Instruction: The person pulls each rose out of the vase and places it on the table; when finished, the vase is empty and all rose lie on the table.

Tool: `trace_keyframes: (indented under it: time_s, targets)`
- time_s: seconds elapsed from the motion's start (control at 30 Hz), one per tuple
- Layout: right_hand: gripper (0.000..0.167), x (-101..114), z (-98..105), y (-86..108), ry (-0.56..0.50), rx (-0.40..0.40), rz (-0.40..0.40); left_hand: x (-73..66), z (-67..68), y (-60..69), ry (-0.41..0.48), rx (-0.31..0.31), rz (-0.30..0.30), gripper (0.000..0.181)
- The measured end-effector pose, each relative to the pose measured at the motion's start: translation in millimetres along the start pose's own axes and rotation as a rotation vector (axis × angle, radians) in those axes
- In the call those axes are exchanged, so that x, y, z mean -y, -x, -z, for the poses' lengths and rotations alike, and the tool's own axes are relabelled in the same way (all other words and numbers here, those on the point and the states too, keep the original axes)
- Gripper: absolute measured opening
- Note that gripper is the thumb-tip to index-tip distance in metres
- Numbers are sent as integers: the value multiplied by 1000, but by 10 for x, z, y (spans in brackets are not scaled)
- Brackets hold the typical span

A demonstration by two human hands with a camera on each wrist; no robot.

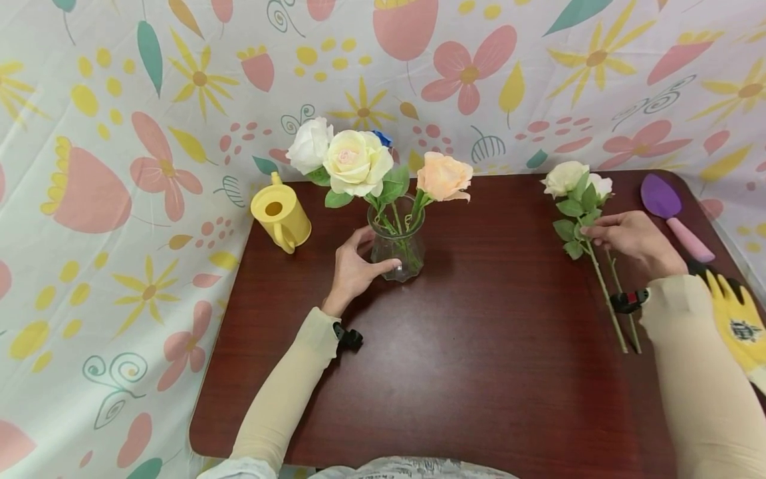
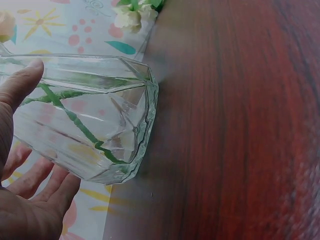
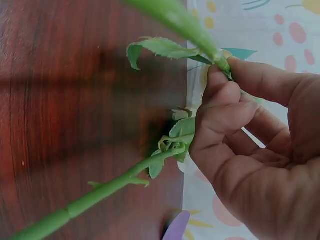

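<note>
My left hand (image 1: 353, 266) holds the clear glass vase (image 1: 397, 259) from its left side, thumb in front and fingers on the far side. Standing in the vase are a white rose (image 1: 310, 145), a cream rose (image 1: 358, 163), a peach rose (image 1: 444, 176) and a partly hidden blue flower (image 1: 383, 138). At the table's right, my right hand (image 1: 637, 241) pinches the green stem (image 3: 175, 22) of a white rose (image 1: 564, 178) between thumb and forefinger. A second white rose (image 1: 601, 186) lies beneath it, its stem (image 3: 95, 195) apart from the fingers.
A yellow watering can (image 1: 290, 216) stands left of the vase. Near the right edge lie a purple trowel (image 1: 661, 196) with a pink handle and a yellow-and-black glove (image 1: 739, 322). The dark wooden table (image 1: 455, 372) meets a flower-patterned cloth (image 1: 335, 80) at the back.
</note>
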State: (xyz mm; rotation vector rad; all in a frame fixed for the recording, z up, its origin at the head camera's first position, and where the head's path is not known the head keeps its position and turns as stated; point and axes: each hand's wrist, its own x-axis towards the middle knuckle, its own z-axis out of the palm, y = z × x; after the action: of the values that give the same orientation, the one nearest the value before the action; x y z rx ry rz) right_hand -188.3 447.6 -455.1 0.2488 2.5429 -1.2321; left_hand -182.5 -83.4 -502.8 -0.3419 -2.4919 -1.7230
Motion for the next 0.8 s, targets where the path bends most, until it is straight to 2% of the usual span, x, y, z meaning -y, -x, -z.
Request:
trace_keyframes:
  time_s: [0.07, 0.17, 0.27, 0.37, 0.53, 0.8]
  targets:
    - [13, 2, 21, 5, -5, 18, -2, -4, 2, 4, -2, 1, 0, 79]
    - [13, -21, 24, -11, 44, 44, 7, -6, 4, 7, -2, 0, -3, 78]
    - [27, -58, -1, -43, 103, 60, 12, -4, 1, 10, 1, 0, -6, 78]
    - [39, -90, -32, -77, 114, 62, -2, -3, -4, 7, 5, 1, -8, 79]
    - [53, -110, -60, -84, 164, 7, -5, 1, -7, 6, 5, 2, -6, 79]
    - [48, -111, -89, -59, 280, -80, 18, -3, 0, 8, 0, -1, -5, 79]
